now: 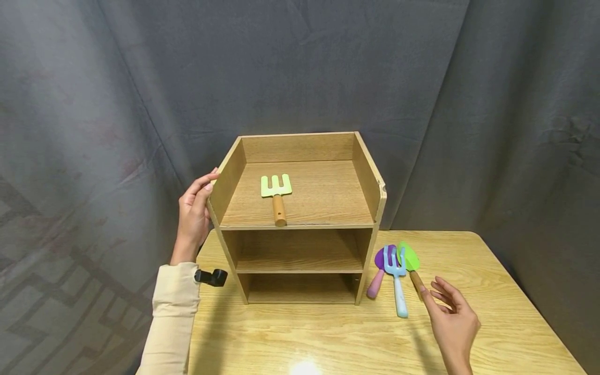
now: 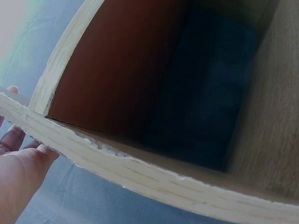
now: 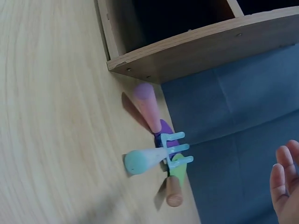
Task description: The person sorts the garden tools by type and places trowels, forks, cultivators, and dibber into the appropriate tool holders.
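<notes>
At the left side panel of a small wooden shelf (image 1: pixel 304 226), my left hand (image 1: pixel 194 208) grips the upper edge, thumb against the outer face. In the left wrist view the panel edge (image 2: pixel 140 172) hides part of the left hand (image 2: pixel 21 172). My right hand (image 1: pixel 453 325) hovers at the right with loosely bent fingers, holding nothing. Closest to it is a green trowel (image 1: pixel 410 256) with a wooden handle. A light blue hand fork (image 1: pixel 399 297) overlaps a purple trowel (image 1: pixel 375 285) and the green one. The right wrist view shows the right hand (image 3: pixel 287 182) apart from these tools.
On the shelf's top tier lies a pale green hand fork (image 1: pixel 278 205) with a wooden handle. Two lower compartments face forward. A wooden table (image 1: pixel 281 338) supports the shelf and tools, and a grey curtain (image 1: pixel 300 67) hangs behind.
</notes>
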A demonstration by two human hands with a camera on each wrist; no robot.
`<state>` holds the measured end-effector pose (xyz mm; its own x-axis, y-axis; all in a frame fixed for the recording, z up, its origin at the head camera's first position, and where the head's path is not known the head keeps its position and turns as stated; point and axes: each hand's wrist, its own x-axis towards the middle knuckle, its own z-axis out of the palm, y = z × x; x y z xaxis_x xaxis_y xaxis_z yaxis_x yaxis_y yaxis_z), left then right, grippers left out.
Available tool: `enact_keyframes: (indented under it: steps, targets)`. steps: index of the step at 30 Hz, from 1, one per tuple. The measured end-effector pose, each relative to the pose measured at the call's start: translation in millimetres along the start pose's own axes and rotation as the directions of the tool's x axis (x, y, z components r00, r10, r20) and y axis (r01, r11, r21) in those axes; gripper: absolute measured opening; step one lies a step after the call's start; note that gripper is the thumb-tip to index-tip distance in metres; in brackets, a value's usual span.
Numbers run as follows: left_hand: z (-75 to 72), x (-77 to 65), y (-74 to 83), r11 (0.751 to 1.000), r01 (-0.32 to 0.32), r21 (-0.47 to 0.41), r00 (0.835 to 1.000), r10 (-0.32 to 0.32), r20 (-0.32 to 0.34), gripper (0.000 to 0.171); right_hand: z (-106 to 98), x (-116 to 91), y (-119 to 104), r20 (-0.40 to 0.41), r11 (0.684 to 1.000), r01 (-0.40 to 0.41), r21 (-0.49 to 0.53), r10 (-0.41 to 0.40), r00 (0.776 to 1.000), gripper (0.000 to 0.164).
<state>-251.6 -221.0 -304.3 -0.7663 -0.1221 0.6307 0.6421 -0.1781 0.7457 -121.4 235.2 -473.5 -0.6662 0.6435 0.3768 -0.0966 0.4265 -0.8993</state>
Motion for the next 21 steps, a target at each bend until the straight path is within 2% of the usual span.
enact_keyframes:
  steps: [14,21]
  targets:
    - [1.7,-0.3,-0.2,1.000,-0.007,-0.023,1.000,0.006,-0.010,0.025,8.7,-5.0,16.1,0.025,0.994,-0.104,0.036,0.103,0.994,0.037]
    - [2.2,0.4,-0.9,0.999,-0.011,-0.033,1.000,0.011,-0.002,0.025,10.8,-6.0,24.7,0.027,0.990,-0.127,0.061,0.125,0.992,0.037]
